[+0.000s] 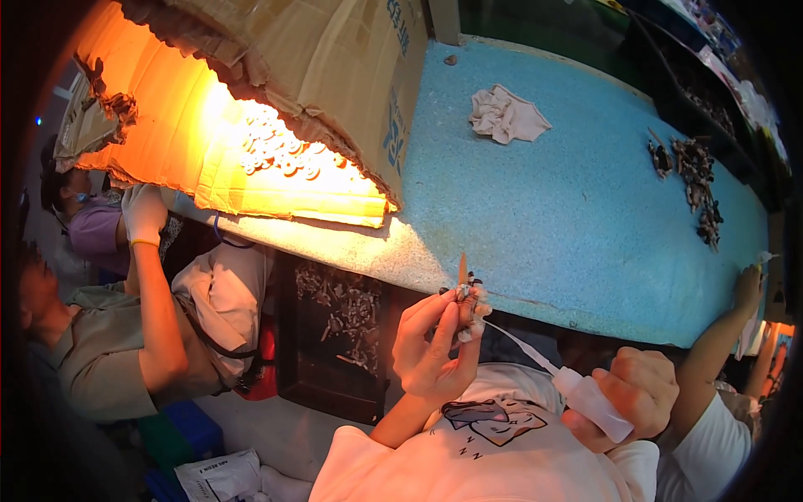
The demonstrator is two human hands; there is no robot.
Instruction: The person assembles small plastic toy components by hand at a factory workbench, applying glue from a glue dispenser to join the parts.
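Just in front of the table's near edge, my left hand (435,347) pinches a small figurine (470,311) between thumb and fingertips. The figurine has black, white and brown parts, and a pointed orange-brown piece sticks up from it; what it depicts I cannot make out. My right hand (631,393) is wrapped round a white squeeze bottle (590,402) with a long thin nozzle. The bottle is tilted, and its nozzle tip points at the figurine's lower side, close to it; whether they touch I cannot tell.
A blue tabletop (519,217) bears a crumpled pale cloth (506,115) and dark small parts (698,180). At left, a lit cardboard box (335,84) shelters many pale pieces (288,151). A dark crate (335,335) sits below the edge. Co-workers flank me: a gloved person (125,335) left, another's arm (719,335) right.
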